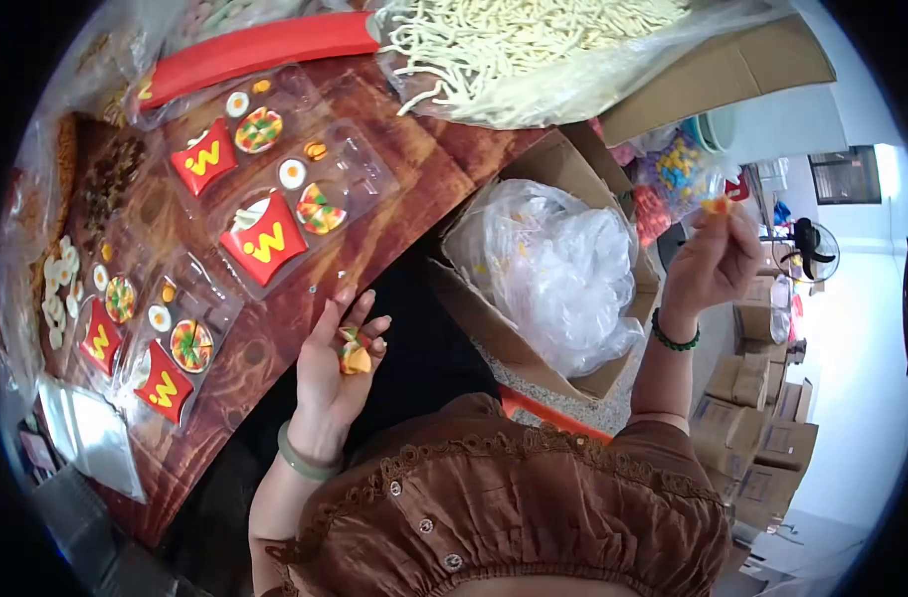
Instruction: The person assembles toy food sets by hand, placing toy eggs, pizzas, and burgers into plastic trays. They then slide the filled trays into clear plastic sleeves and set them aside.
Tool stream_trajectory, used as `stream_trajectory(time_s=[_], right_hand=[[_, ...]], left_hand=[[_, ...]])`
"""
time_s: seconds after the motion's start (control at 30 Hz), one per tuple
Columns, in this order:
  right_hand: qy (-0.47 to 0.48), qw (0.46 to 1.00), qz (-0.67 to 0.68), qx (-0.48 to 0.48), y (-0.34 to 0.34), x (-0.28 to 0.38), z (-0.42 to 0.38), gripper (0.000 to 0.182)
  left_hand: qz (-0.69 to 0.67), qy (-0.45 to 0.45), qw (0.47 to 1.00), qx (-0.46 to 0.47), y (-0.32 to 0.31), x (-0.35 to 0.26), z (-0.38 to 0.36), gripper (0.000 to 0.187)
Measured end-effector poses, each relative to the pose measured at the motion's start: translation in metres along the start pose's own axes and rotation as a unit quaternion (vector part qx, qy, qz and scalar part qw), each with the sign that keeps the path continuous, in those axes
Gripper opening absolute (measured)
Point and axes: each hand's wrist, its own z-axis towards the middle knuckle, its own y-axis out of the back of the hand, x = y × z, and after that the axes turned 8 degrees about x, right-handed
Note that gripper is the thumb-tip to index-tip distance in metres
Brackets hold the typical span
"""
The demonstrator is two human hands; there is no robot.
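My left hand [337, 363], palm up near the table's edge, has its fingers curled round a few small toy pizza slices [354, 354]. Raised at the right, my right hand [715, 261] pinches a small orange-and-red piece [718, 205], perhaps another slice; its exact shape is hard to make out. On the table lie clear plastic trays [360, 154]. They hold red fries boxes [265, 239] with a yellow W, toy fried eggs [292, 175], round toy pizzas [191, 344] and small orange pieces [315, 150]. One tray's pizza [322, 209] has a gap in it.
A cardboard box [553, 169] with clear plastic bags [563, 269] stands between my arms. Pale toy fries [534, 50] are heaped at the table's far side, beside a long red object [260, 58]. Loose toy eggs [58, 284] lie at left; stacked cartons [732, 438] stand at right.
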Motion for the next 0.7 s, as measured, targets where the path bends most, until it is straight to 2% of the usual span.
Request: stream_trajectory(time_s=[0.03,0.07,0.13,0.17,0.2,0.23,0.27,0.3,0.33,0.37,0.4,0.43,0.5,0.57,0.63,0.7], right_hand=[[0.017,0.998,-0.023,-0.048,0.025,-0.01,-0.002,0.016],[0.01,0.988,-0.109,-0.106,0.044,-0.027,-0.005,0.014],[-0.07,0.976,-0.191,-0.08,0.061,-0.063,-0.019,0.015],[-0.075,0.961,-0.263,-0.038,0.067,-0.098,-0.027,0.013],[-0.162,0.919,-0.339,0.117,0.09,-0.153,-0.048,0.014],[-0.244,0.842,-0.4,0.268,0.113,-0.195,-0.072,0.017],[-0.264,0.833,-0.39,0.292,0.118,-0.207,-0.087,0.02],[-0.276,0.826,-0.372,0.32,0.106,-0.217,-0.091,0.024],[-0.348,0.847,-0.302,0.263,0.077,-0.19,-0.077,0.021],[-0.374,0.874,-0.181,0.251,0.051,-0.178,-0.071,0.018],[-0.401,0.884,-0.055,0.234,0.025,-0.165,-0.067,0.015],[-0.375,0.894,0.029,0.245,-0.012,-0.128,-0.053,0.013],[-0.289,0.883,0.16,0.334,-0.068,-0.069,-0.04,0.016],[-0.166,0.869,0.202,0.419,-0.109,-0.024,-0.027,0.017],[-0.138,0.831,0.234,0.486,-0.137,0.012,-0.014,0.021],[-0.081,0.802,0.268,0.527,-0.159,0.018,-0.018,0.022]], left_hand=[[0.003,0.008,1.0,0.005,-0.001,0.001,0.0,0.027],[0.001,0.014,1.0,-0.002,-0.001,0.001,-0.001,0.028],[-0.011,0.034,0.999,0.011,-0.006,0.0,-0.004,0.031],[-0.006,0.035,0.999,0.014,-0.012,-0.001,-0.005,0.031],[-0.01,0.037,0.999,0.019,-0.018,0.001,-0.005,0.034],[-0.016,0.039,0.999,0.022,-0.024,0.004,-0.005,0.038],[-0.015,0.033,0.999,0.022,-0.03,0.007,-0.003,0.038],[-0.038,0.03,0.997,0.06,-0.035,0.007,-0.001,0.042],[-0.063,0.02,0.994,0.09,-0.038,0.006,-0.001,0.045],[-0.067,0.011,0.985,0.159,-0.034,0.006,0.002,0.049],[-0.062,0.007,0.983,0.17,-0.036,0.005,0.003,0.049],[-0.054,0.005,0.981,0.185,-0.04,0.004,0.005,0.048],[-0.007,-0.001,0.982,0.188,-0.047,0.003,0.006,0.046],[-0.004,-0.007,0.982,0.188,-0.052,0.004,0.005,0.045],[0.0,-0.007,0.982,0.191,-0.05,0.003,0.004,0.045],[0.0,-0.011,0.981,0.196,-0.045,0.001,0.004,0.044]])
